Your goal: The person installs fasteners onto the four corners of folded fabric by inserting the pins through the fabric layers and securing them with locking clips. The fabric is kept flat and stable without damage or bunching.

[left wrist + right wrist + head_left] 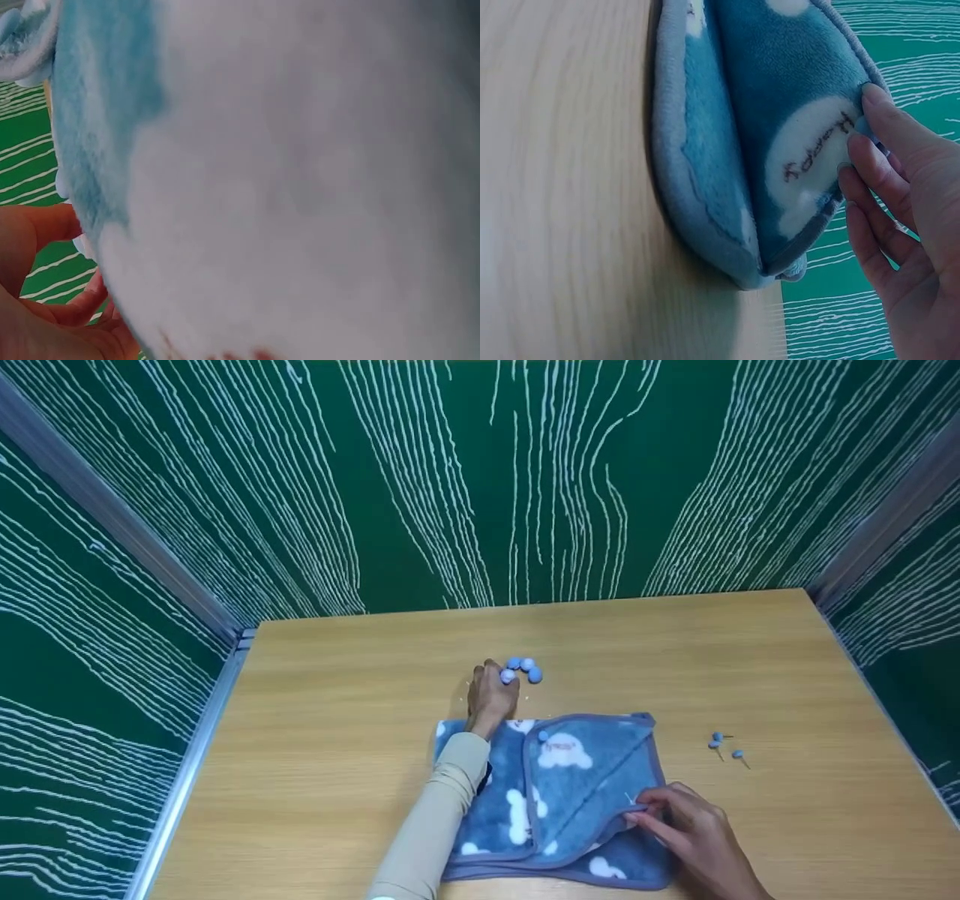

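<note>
From where I stand, head view: one blue cap (543, 736) on folded fleece blanket (585, 795), near side; that corner looks fastened. Bare prong (630, 797) at near-right edge and three loose pins (739, 754) at right look undone. Left hand (491, 696) at loose caps (535, 675), far side. Left wrist: thumb and fingers spread around a cap; can't tell if grasped. Right wrist: right hand (922, 202) pinches blanket edge.

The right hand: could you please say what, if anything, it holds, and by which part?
The right hand pinches the blue plush blanket with white prints by its bound edge; whether it also holds the small blue piece there cannot be told.
</note>
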